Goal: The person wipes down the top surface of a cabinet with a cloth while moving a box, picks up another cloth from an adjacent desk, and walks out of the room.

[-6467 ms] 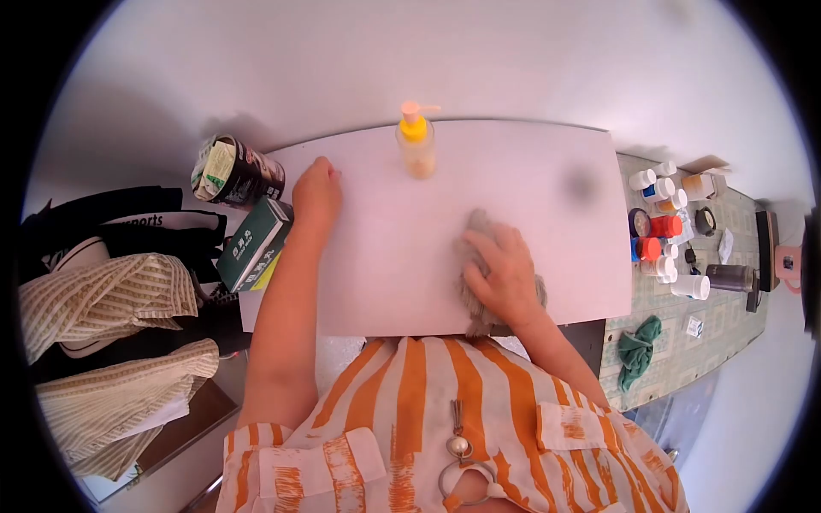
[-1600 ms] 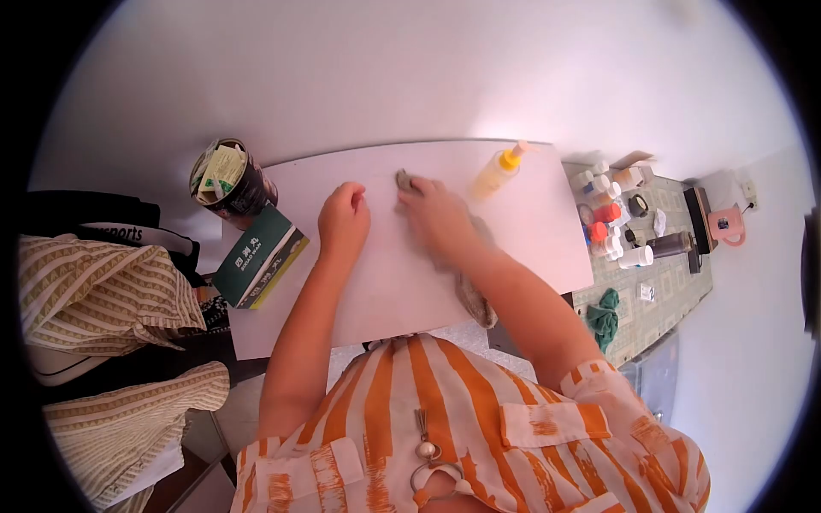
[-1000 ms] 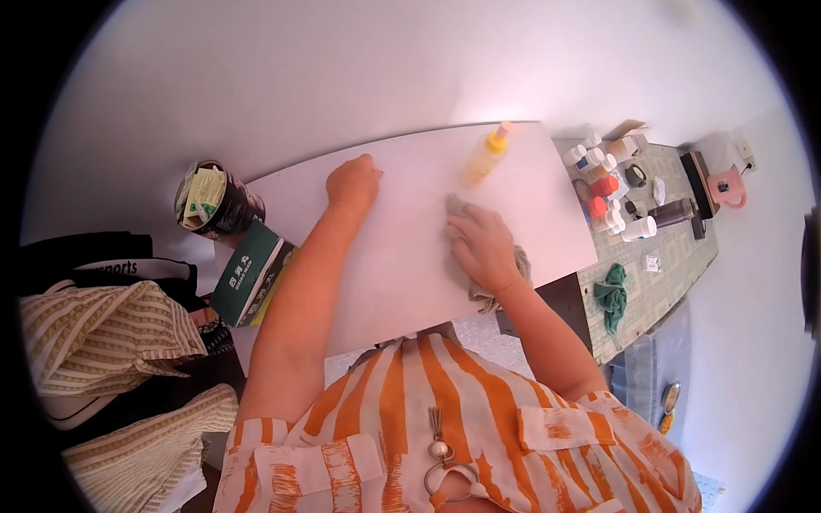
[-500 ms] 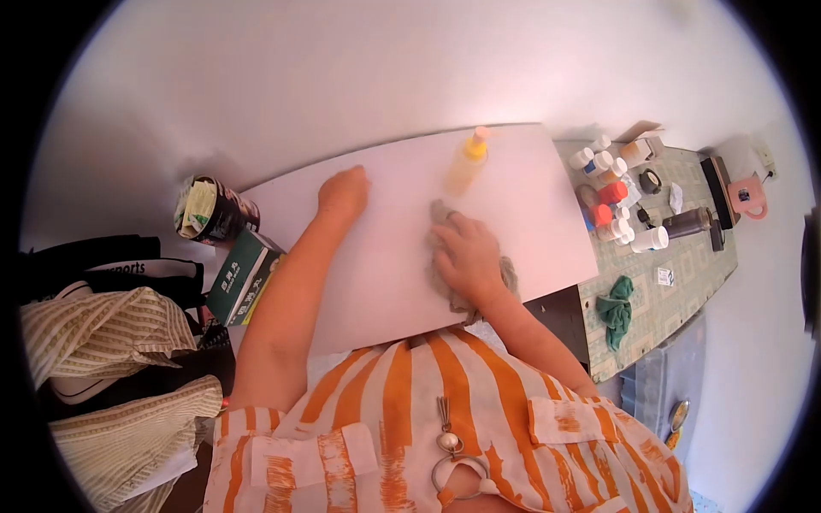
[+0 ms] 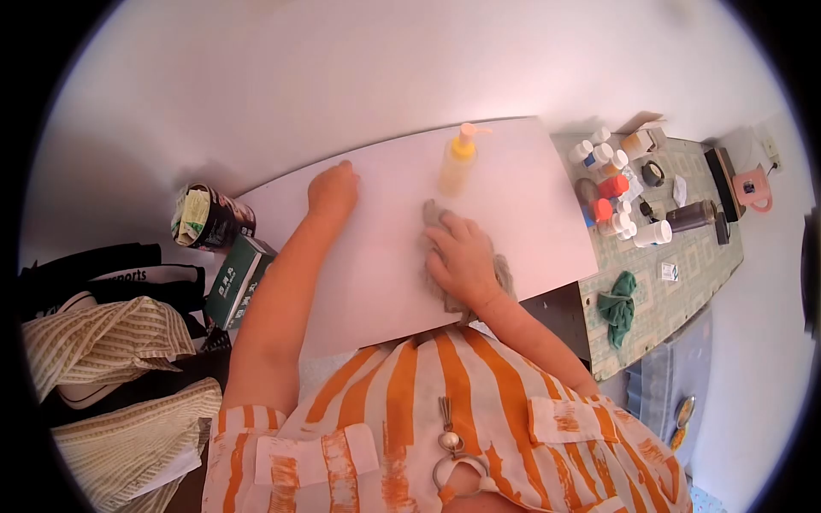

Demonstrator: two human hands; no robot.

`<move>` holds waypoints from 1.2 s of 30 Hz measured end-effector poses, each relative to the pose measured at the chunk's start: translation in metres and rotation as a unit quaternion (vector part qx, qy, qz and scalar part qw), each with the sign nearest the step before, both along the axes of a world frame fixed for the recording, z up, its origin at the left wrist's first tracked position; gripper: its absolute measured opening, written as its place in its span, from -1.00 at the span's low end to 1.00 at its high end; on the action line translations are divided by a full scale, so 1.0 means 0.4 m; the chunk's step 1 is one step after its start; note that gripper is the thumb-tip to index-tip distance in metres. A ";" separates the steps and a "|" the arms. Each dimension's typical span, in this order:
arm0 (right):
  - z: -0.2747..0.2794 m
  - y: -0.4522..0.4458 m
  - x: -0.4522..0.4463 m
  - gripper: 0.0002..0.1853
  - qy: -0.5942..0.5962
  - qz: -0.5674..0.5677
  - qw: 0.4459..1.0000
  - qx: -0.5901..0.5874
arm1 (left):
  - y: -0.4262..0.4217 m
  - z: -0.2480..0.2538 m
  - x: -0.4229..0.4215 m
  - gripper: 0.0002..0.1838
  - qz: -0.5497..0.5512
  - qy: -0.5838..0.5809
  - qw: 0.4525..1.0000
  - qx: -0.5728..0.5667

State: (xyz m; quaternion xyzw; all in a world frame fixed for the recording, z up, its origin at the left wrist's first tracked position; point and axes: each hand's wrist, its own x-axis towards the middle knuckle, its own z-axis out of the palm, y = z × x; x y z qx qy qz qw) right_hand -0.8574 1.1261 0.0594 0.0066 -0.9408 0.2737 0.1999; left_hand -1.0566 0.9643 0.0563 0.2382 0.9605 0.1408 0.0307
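Observation:
My left hand rests closed, in a fist, on the far left part of a white tabletop. Its fingertips are turned under and hidden. A crumpled grey-brown cloth lies on the tabletop beneath my right hand, whose bent fingers press on it and hold it. Parts of the cloth show beyond the fingertips and to the right of the palm. Just past the cloth stands a clear pump bottle with a yellow collar and a pinkish pump head.
A dark canister and a green box stand by the left edge. On the right, a patterned table bears several white bottles, a green cloth and a dark flask. A pink mug is farther right.
The view has shifted slightly. My left hand has moved a little left along the tabletop. My right hand stays on the cloth, with only a small shift.

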 end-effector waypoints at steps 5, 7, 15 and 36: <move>-0.009 0.005 -0.006 -0.64 0.019 0.003 1.000 0.000 | 0.008 -0.006 -0.024 -0.82 0.016 0.009 1.000 -0.011; -0.008 0.005 -0.010 -0.65 0.014 0.002 1.000 -0.003 | -0.006 -0.003 -0.002 -0.82 -0.033 -0.030 0.999 -0.005; -0.011 0.009 -0.013 -0.65 0.035 -0.001 0.999 0.008 | 0.012 -0.009 0.011 -0.81 -0.044 0.000 0.999 0.021; -0.007 0.004 -0.008 -0.66 0.016 0.006 1.000 -0.011 | 0.000 -0.009 0.006 -0.81 -0.045 -0.007 0.999 0.022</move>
